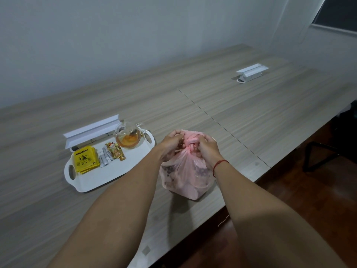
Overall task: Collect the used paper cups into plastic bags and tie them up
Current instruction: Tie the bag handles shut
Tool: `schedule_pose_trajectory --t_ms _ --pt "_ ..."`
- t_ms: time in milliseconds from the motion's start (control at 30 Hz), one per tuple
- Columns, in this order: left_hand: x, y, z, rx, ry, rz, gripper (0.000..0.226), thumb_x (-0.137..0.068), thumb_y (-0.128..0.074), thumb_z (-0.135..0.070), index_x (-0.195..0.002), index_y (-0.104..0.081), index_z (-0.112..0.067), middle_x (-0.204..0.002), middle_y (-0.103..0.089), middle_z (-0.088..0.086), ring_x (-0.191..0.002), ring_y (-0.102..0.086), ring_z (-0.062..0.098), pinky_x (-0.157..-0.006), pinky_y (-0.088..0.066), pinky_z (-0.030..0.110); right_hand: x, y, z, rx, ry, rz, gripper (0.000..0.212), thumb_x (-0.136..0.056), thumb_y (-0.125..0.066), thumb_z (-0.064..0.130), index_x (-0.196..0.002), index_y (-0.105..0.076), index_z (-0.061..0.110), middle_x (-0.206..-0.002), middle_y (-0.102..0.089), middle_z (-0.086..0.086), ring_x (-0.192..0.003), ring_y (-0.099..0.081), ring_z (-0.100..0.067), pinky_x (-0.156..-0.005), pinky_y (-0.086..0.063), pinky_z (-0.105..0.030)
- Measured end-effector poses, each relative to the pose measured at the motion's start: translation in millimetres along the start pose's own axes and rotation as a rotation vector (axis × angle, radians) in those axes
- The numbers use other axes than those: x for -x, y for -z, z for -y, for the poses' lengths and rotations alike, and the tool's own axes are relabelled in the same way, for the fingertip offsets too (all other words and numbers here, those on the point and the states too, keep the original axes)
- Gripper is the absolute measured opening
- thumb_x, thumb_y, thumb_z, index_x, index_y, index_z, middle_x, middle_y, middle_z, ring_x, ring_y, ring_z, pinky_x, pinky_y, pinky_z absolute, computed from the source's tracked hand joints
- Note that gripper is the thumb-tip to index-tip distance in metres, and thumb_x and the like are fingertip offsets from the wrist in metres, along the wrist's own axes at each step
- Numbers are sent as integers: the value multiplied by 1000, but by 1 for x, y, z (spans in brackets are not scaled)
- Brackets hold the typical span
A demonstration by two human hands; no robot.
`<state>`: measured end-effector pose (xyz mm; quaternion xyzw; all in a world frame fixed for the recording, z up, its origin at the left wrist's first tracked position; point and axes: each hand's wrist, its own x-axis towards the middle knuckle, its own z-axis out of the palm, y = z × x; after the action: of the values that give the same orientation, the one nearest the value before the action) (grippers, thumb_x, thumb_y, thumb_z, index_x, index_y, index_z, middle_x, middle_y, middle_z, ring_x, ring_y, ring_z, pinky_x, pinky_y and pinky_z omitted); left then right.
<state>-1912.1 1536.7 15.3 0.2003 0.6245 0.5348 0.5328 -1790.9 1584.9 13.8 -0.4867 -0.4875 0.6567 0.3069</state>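
Two things lie past your fingers: a tray [90, 183] with a teapot [127, 136] to their left, and a socket box [251, 72] far beyond to the right. Your left hand [171, 145] and right hand [207, 149] grip the neck of the bag [185, 173], its knot [190, 147] between your fingertips. It stands on the table [231, 117] just below them.

You face long wood table [251, 113]. Plain pale wall [125, 35] behind it. Dark window [342, 10] top right. Brown wood floor [299, 200], black chair frame [308, 155] on your right.
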Motion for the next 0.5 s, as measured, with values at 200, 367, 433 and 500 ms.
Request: schedule_pose_trajectory --t_ms 200,367,433,500 --pt "6 9 -3 -26 90 199 18 -102 -44 -27 -86 -52 -25 -74 -53 0 -63 -46 11 -60 -34 24 -4 0 1 71 -9 -19 27 -101 -31 17 -82 -50 15 -59 -51 -7 -29 -45 -5 -30 -30 -11" --pt "14 6 -20 -377 69 333 22 -99 -49 -28 -78 -52 -27 -76 -52 -9 -67 -45 5 -67 -31 25 -6 -1 9 152 -57 8 31 -96 -42 9 -68 -47 21 -64 -50 -1 -52 -49 -12 -49 -41 -24" --pt "12 7 -22 -334 69 346 18 -99 -49 -29 -83 -55 -28 -72 -52 -10 -66 -45 5 -65 -32 24 -7 -2 12 109 -99 23 31 -93 -45 5 -68 -49 21 -53 -57 2 -57 -49 -14 -54 -44 -26" --pt "9 12 -19 -226 97 312 17 -102 -43 -29 -89 -54 -27 -71 -56 -9 -66 -48 6 -63 -34 24 -6 -4 14 46 -131 9 30 -95 -40 6 -69 -51 18 -37 -57 3 -47 -51 -11 -44 -43 -22"
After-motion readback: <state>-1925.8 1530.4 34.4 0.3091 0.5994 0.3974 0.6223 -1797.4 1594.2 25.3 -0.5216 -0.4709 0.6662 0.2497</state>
